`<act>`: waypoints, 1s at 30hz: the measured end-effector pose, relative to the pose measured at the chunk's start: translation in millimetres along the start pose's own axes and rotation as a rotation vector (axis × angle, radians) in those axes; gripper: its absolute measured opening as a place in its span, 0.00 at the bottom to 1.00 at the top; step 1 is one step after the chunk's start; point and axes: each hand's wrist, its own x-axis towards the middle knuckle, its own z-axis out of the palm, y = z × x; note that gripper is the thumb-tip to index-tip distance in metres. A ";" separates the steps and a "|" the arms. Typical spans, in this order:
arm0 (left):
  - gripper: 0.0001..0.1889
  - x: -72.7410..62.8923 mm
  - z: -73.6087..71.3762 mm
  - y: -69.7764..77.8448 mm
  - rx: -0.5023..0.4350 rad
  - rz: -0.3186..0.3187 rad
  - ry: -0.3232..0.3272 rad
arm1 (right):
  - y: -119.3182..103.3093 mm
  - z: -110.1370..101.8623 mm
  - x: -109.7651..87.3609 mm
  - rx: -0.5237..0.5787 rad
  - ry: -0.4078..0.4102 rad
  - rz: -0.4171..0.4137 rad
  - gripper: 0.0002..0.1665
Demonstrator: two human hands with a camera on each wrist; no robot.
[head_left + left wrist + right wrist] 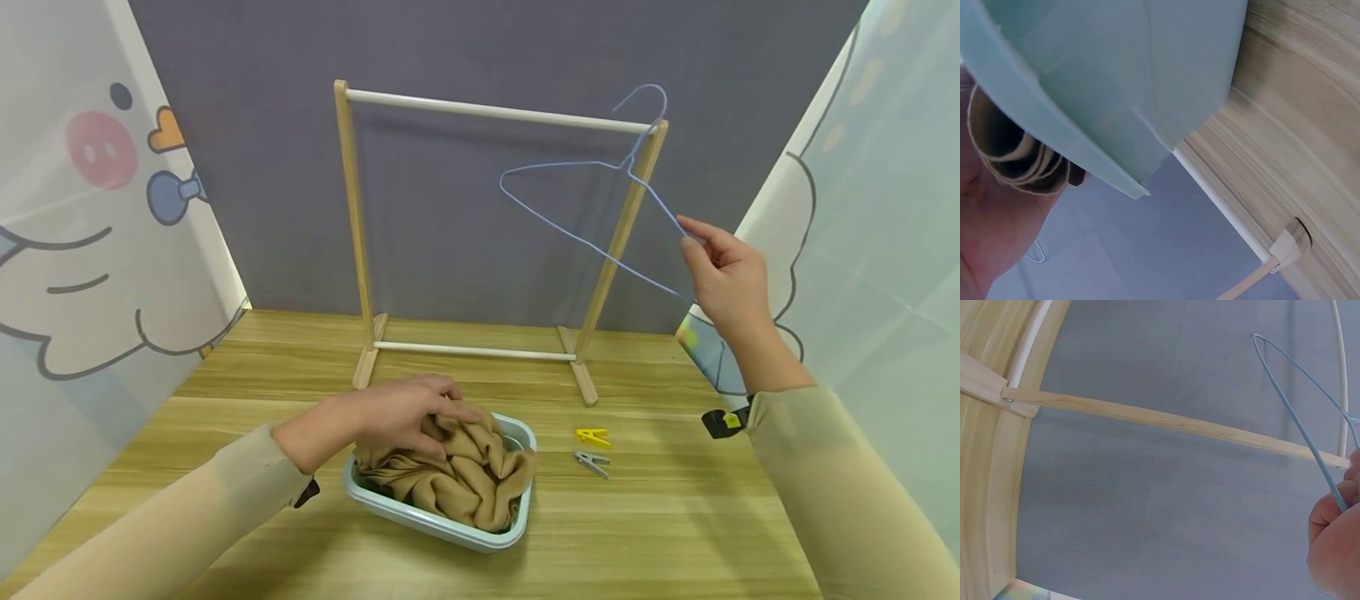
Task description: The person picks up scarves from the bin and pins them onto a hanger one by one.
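At the right, my right hand (pixel 731 279) pinches a blue wire clothes hanger (pixel 573 237) by its right side, between thumb and fingers. The hanger is up in the air, its hook overlapping the right end of the rack's top bar in the head view. In the right wrist view the hanger (pixel 1294 419) runs into the curled fingers (pixel 1329 519). My left hand (pixel 405 417) rests on a bunched brown cloth (pixel 465 471), thumb and fingers spread apart. That cloth lies in a light blue plastic basin (pixel 442 529); its folded edges (pixel 1022 162) show beside the palm in the left wrist view.
A wooden rack (pixel 351 208) with white bars stands behind the basin, against a grey backdrop. Right of the basin lie a yellow clothespin (pixel 594 437) and a grey clothespin (pixel 592 463) on the wooden table (pixel 645 517). Printed curtains (pixel 75 250) hang at both sides.
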 end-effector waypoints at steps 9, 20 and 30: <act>0.23 2.4 1.1 -1.2 0.009 0.054 0.033 | 5.9 -2.7 -15.8 0.059 -0.210 0.033 0.12; 0.18 2.2 1.2 -3.6 -0.075 0.089 0.103 | 14.0 8.2 -43.2 0.051 -0.354 0.095 0.18; 0.20 6.4 0.0 -3.6 -0.070 0.122 0.095 | 16.6 30.0 -77.0 0.200 -0.458 0.166 0.26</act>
